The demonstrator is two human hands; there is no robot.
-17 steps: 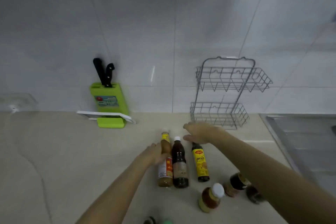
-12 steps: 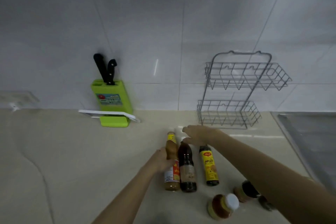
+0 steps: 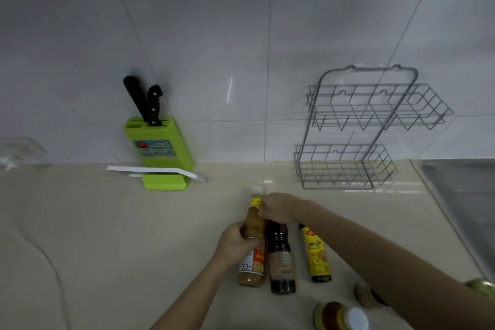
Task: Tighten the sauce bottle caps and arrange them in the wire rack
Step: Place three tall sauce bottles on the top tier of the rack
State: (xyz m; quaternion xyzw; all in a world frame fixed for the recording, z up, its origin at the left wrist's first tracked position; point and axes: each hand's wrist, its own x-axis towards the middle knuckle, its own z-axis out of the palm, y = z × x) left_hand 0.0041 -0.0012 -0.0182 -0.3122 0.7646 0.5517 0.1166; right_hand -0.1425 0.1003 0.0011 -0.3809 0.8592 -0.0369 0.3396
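on the beige counter (image 3: 112, 249), three tall bottles standing upright in a tight row. leftmost: amber sauce bottle (image 3: 251, 252) with white cap (image 3: 257, 190), yellow neck band and red-and-white label reading "350". touching its right side, a dark bottle (image 3: 281, 262), top hidden under the right hand. just beside that, apart by a narrow gap, a dark bottle with yellow label (image 3: 317, 254).

left hand (image 3: 235, 245) wrapped around the middle of the amber sauce bottle from its left side — fingers closed on the glass above the label. right hand (image 3: 281, 209) reaching across from the right, fingertips pinched on the yellow neck band just below the white cap; cap itself left uncovered.

near the bottom edge, lower right: a short jar with white lid (image 3: 340, 316) and another small jar (image 3: 365, 296), partly hidden behind the right forearm; a green rounded object at the far right edge, too cut off to identify.

wire rack (image 3: 372, 126) against the tiled wall (image 3: 241, 48), well apart from the bottles, to their upper right — two tiers, both without bottles. to the left along the wall, green knife block (image 3: 158, 150) holding two black-handled knives, a white board (image 3: 155, 170) lying flat in its base. steel sink (image 3: 463, 195) at the right edge.
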